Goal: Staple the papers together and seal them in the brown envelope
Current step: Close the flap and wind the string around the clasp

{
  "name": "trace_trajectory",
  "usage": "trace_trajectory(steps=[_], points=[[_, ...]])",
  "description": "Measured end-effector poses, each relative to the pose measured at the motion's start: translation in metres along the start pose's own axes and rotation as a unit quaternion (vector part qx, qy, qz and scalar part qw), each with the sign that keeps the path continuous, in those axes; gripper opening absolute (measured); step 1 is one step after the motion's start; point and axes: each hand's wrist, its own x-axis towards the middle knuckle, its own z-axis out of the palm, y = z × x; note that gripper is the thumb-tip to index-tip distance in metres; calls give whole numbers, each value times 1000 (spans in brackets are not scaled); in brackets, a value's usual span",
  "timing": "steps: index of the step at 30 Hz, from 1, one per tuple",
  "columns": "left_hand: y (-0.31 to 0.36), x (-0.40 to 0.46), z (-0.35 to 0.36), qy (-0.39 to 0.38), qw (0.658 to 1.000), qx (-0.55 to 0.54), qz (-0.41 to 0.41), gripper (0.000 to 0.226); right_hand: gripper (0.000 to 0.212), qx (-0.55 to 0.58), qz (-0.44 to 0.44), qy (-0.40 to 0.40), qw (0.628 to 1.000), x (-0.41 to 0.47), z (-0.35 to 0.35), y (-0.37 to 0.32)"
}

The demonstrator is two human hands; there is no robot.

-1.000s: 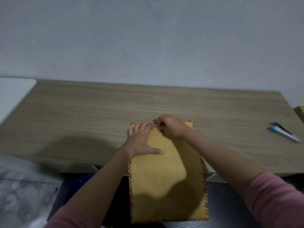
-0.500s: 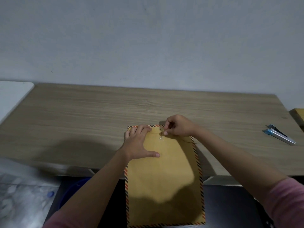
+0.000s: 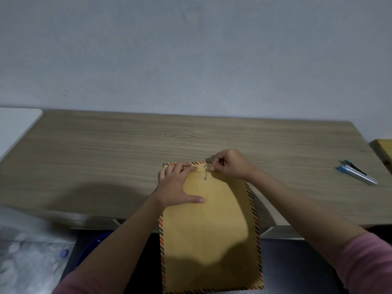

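Note:
The brown envelope (image 3: 210, 234) with a striped border lies lengthwise, its top on the wooden desk (image 3: 127, 158) and its lower half hanging over the front edge. Its flap is folded down, with two small button fasteners and a thin string (image 3: 205, 172) running between them. My left hand (image 3: 177, 184) presses flat on the envelope's top left, fingers straight over the flap. My right hand (image 3: 230, 165) pinches the string end just right of the upper fastener. The papers are not visible.
A blue and silver stapler (image 3: 356, 175) lies on the desk at the far right. A yellow wooden edge (image 3: 384, 149) shows beyond it. A white surface (image 3: 14, 126) adjoins the desk on the left. Clear plastic (image 3: 27, 255) and a blue object lie below left.
My right hand has moved from the flap's middle out to the right, drawing the string with it and uncovering the two fasteners. My left hand has kept pressing the flap.

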Motion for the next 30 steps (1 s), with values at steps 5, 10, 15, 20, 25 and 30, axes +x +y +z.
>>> trace_trajectory(steps=[5, 10, 15, 20, 25, 30], points=[[-1, 0, 1, 1, 1000, 2, 4, 104, 16, -66, -48, 8, 997, 20, 10, -15], [-2, 1, 0, -2, 1000, 10, 8, 97, 17, -117, -59, -29, 991, 43, 21, -20], [-3, 1, 2, -2, 1000, 18, 10, 94, 15, -33, -4, -20, 999, 53, 22, -13], [-3, 1, 2, -1, 1000, 18, 5, 94, 16, -6, 38, -7, 999, 49, 15, -1], [-2, 2, 1, -7, 1000, 9, -1, 96, 14, -21, 39, 35, 998, 26, 11, 15], [0, 0, 0, -5, 1000, 11, 3, 99, 14, -45, 14, 71, 996, 10, 16, 21]])
